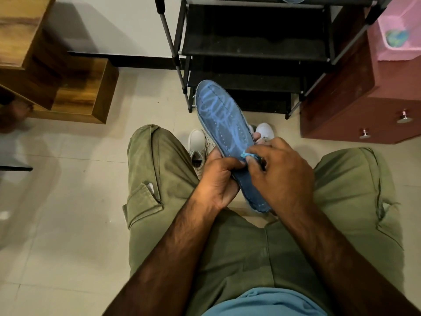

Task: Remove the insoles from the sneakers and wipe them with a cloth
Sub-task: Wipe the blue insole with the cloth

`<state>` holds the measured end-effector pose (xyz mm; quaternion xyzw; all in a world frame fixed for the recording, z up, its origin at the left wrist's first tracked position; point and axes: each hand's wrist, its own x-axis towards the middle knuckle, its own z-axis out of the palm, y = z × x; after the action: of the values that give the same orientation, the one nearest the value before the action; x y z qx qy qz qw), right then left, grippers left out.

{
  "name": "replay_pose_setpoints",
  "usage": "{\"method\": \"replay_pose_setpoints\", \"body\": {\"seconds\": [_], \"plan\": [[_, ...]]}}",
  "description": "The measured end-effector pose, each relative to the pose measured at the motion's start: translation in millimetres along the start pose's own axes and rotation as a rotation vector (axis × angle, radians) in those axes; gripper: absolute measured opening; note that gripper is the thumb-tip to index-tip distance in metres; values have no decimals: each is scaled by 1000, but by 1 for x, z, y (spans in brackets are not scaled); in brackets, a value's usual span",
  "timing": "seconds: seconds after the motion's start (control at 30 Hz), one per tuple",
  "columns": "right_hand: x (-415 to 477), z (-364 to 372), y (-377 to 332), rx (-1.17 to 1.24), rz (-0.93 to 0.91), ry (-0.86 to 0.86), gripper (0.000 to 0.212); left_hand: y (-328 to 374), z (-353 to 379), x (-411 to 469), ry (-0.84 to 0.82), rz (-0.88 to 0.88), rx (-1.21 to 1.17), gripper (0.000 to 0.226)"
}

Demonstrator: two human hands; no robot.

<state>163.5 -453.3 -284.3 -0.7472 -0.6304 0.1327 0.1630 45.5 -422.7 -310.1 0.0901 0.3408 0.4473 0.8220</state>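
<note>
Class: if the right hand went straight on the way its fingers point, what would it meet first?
The right hand already touches the blue insole; carrying on leftward, it would most likely meet the left hand at its thumb, though depth is unclear.

Single head-worn view, wide-angle. Looking steeply down over a lap, facing forward toward the rack at the top edge. Sitting close over the work: left hand and right hand filling the centre, forearms entering from the bottom edge. Coming near enough to show stitching on the insole and the cloth at the right fingertips. Taking in floor at left, cabinet at right, both bending toward the edges.
</note>
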Motion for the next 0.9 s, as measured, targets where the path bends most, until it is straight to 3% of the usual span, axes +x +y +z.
{"method": "replay_pose_setpoints", "body": {"seconds": [0.13,0.3,0.47,0.63,0.9], "plan": [[20,1,2,-24,35,43,27,-5,0,-1,59,7,91,61],[-5,-1,4,-12,14,-11,25,-4,0,-1,17,-23,62,61],[31,-5,7,-4,85,76,24,-11,1,-2,47,-55,133,66],[8,-5,6,-10,65,-7,25,-9,-1,0,47,-58,112,65],[25,-3,6,11,99,39,26,-8,1,-3,71,-72,115,67]]}}
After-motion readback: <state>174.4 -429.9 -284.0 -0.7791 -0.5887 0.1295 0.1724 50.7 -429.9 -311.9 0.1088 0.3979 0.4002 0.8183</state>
